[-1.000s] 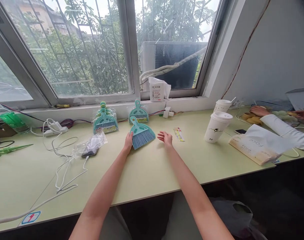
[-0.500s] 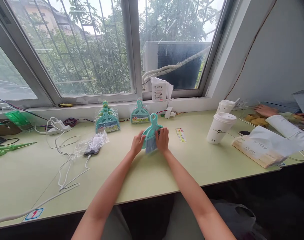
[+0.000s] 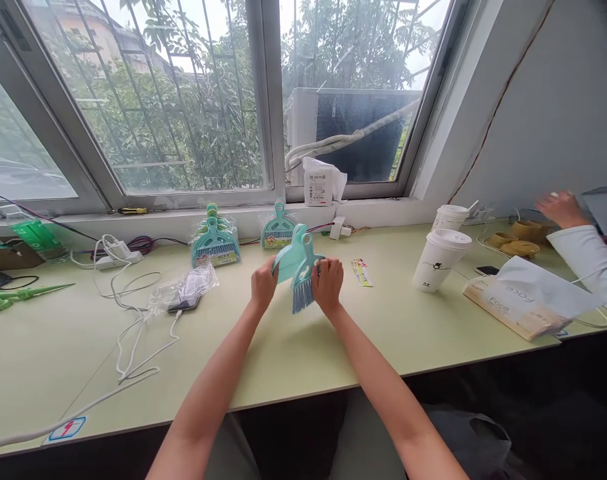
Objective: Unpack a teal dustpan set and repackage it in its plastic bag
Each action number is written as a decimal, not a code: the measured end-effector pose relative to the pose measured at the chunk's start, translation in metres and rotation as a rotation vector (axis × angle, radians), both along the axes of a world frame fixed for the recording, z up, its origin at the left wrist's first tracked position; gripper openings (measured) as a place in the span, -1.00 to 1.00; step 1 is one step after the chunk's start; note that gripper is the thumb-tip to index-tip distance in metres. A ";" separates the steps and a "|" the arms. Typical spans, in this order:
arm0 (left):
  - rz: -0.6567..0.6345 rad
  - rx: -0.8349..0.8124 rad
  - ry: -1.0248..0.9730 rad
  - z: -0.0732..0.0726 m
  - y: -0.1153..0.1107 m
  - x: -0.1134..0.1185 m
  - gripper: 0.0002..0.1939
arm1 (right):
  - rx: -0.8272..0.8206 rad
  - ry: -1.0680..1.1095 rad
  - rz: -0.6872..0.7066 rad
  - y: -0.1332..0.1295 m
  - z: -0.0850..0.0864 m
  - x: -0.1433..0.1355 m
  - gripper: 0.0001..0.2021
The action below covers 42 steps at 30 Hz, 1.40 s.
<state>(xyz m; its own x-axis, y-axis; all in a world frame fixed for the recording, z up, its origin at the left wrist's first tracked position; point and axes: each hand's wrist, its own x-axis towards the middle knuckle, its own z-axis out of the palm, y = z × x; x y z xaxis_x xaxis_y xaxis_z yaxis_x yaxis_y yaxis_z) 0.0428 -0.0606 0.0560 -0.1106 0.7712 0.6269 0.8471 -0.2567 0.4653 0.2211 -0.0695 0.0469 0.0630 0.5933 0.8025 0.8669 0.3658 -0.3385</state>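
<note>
- My left hand (image 3: 263,283) pinches the teal plastic mini dustpan (image 3: 289,253); my right hand (image 3: 328,283) grips the blue-bristled teal brush (image 3: 303,283).
- Both held clear of the bench: a loose pinch could drop the dustpan.
- Risk: bristles snag, brush twists out.

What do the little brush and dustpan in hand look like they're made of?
Dustpan: probably moulded plastic, smooth teal with a slight sheen. Brush: teal body that looks like the same plastic; its blue bristles look like fine synthetic fibre, though that is hard to confirm.
</note>
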 end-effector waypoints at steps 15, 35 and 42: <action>0.193 -0.649 0.014 -0.021 0.033 -0.068 -0.60 | -0.449 -0.199 -0.189 0.038 -0.025 0.038 -0.69; 0.282 -0.501 0.132 -0.027 0.029 -0.066 -0.71 | -0.636 -0.290 -0.202 0.034 -0.025 0.028 -0.69; 0.171 -0.473 0.214 -0.026 0.027 -0.063 -0.79 | -0.598 -0.118 -0.192 0.034 -0.019 0.027 -0.77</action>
